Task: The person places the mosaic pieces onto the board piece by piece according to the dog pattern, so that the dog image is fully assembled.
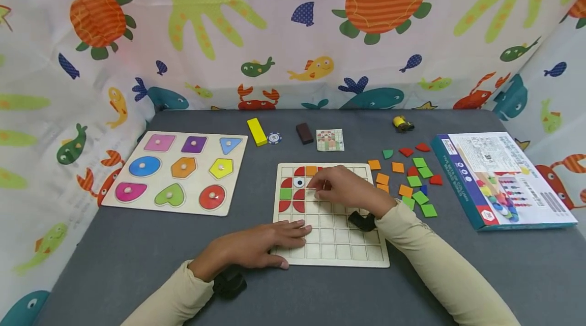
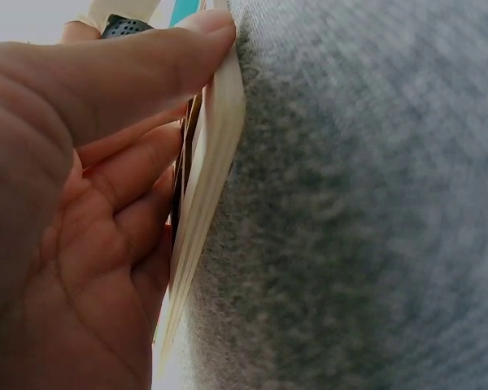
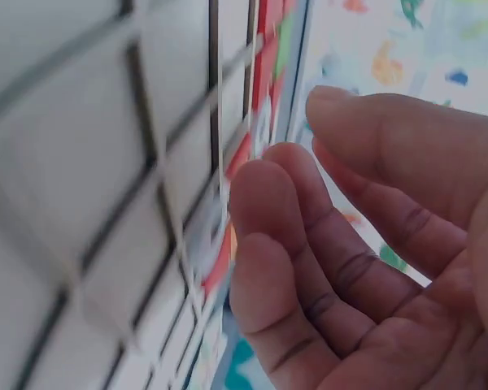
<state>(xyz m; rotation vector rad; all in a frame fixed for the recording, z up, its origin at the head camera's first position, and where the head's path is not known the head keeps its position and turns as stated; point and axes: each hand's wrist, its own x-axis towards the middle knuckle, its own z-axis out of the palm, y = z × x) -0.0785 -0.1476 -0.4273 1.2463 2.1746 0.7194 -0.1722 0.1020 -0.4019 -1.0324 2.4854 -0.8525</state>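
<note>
A wooden grid board (image 1: 327, 251) lies on the table, its upper-left cells filled with red rounded tiles (image 1: 299, 206), a green square tile (image 1: 286, 194), an orange tile (image 1: 311, 171) and a white tile with a blue dot (image 1: 298, 182). My left hand (image 1: 261, 244) rests on the board's lower-left corner, fingers straight; in the left wrist view its thumb (image 2: 138, 77) touches the board's edge. Over the upper middle cells hovers my right hand (image 1: 345, 188), fingers bent loosely. In the right wrist view its thumb stands apart from the fingers (image 3: 264, 199), with nothing visible between them.
Loose orange, green and red tiles (image 1: 429, 210) lie right of the board, beside a boxed game (image 1: 526, 178). A shape puzzle (image 1: 192, 201) lies left. Behind are a yellow block (image 1: 257, 131), poker chip (image 1: 274, 138), dark block (image 1: 304, 133), picture card (image 1: 329, 140) and small toy (image 1: 403, 124).
</note>
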